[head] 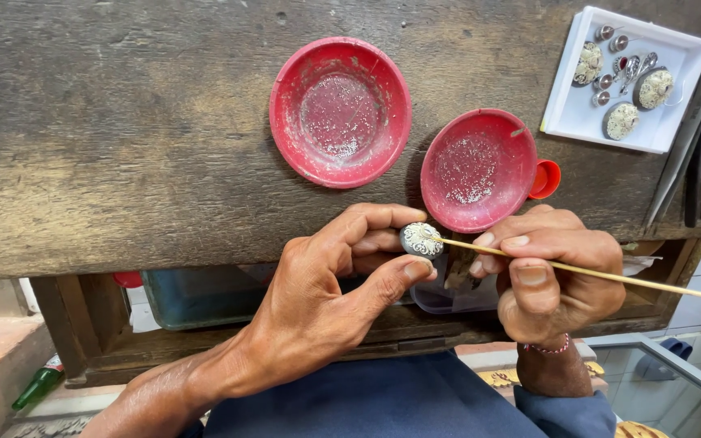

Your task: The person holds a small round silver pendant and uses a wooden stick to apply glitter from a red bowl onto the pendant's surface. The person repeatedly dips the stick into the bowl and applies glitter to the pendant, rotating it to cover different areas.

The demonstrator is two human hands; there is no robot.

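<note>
My left hand (pixel 330 284) pinches a small oval grey piece with pale filigree (pixel 421 240) between thumb and fingers, just below the front edge of the wooden bench (pixel 123 138). My right hand (pixel 549 272) grips a thin wooden stick (pixel 610 276) whose tip touches the oval piece; the stick's tail runs off to the right. Two red shallow dishes (pixel 340 112) (pixel 480 169) holding tiny silvery grains sit on the bench right above my hands.
A white tray (pixel 578 118) at the back right holds several filigree ovals and small silver parts. Dark metal tools (pixel 691 138) lie along the right edge. An open drawer with a clear tub (pixel 440 296) sits under the bench; a green bottle (pixel 38 385) lies lower left.
</note>
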